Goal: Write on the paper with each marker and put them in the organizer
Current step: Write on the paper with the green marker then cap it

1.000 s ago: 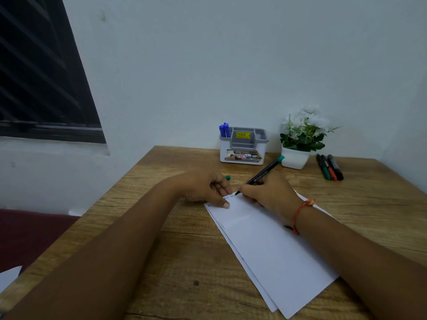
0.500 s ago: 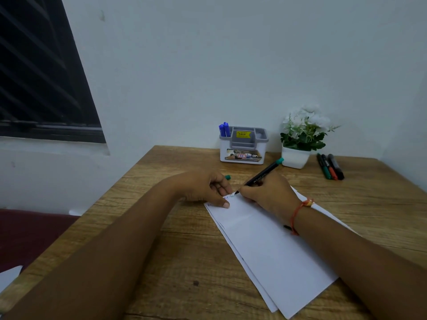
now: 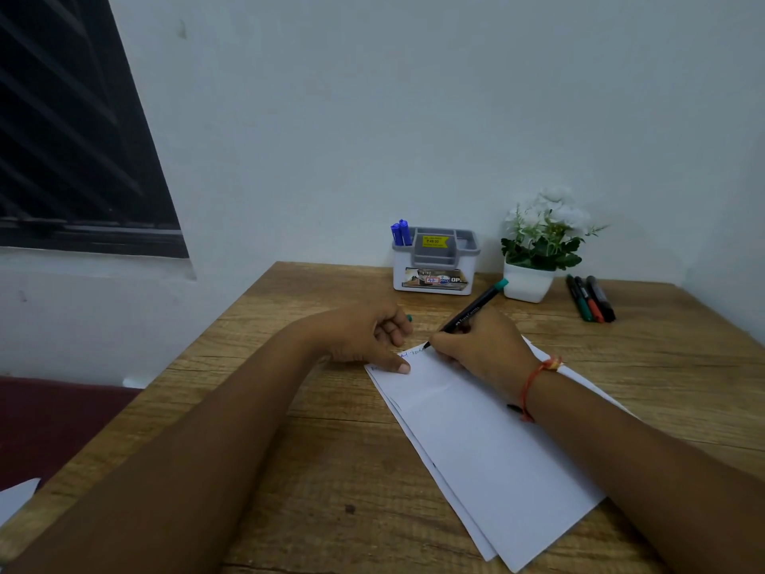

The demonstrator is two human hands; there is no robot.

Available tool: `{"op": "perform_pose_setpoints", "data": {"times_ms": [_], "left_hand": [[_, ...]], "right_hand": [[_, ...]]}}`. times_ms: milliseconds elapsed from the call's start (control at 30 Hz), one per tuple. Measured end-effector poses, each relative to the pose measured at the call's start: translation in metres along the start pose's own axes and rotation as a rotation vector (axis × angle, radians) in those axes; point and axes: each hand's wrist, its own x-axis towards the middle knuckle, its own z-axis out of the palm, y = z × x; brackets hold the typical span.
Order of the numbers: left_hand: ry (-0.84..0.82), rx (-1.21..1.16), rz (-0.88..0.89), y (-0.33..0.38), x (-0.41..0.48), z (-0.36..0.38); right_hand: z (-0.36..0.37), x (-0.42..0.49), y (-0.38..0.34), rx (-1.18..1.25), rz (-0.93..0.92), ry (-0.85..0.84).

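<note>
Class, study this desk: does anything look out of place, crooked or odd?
The paper sheets lie diagonally across the table, fanned so their lower edges stick out. Three markers lie loose beside the plant pot, not in the organizer. Nothing looks spilled or damaged.

The right hand (image 3: 480, 345) grips a green-ended marker (image 3: 467, 314) with its tip on the paper (image 3: 496, 449), while the left hand (image 3: 368, 337), curled round a green cap (image 3: 409, 318), pins the paper's corner on the worktop (image 3: 352, 470).
</note>
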Motion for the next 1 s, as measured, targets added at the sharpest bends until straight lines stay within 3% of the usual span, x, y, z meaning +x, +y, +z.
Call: {"op": "perform_pose_setpoints", "data": {"times_ms": [767, 1000], "left_hand": [[-0.015, 0.0, -0.013, 0.0012, 0.0005, -0.0008], [-0.013, 0.006, -0.023, 0.0017, 0.0009, -0.0006]], "right_hand": [[-0.0013, 0.0017, -0.0002, 0.052, 0.041, -0.002], [-0.0072, 0.0007, -0.0002, 0.291, 0.075, -0.027]]}}
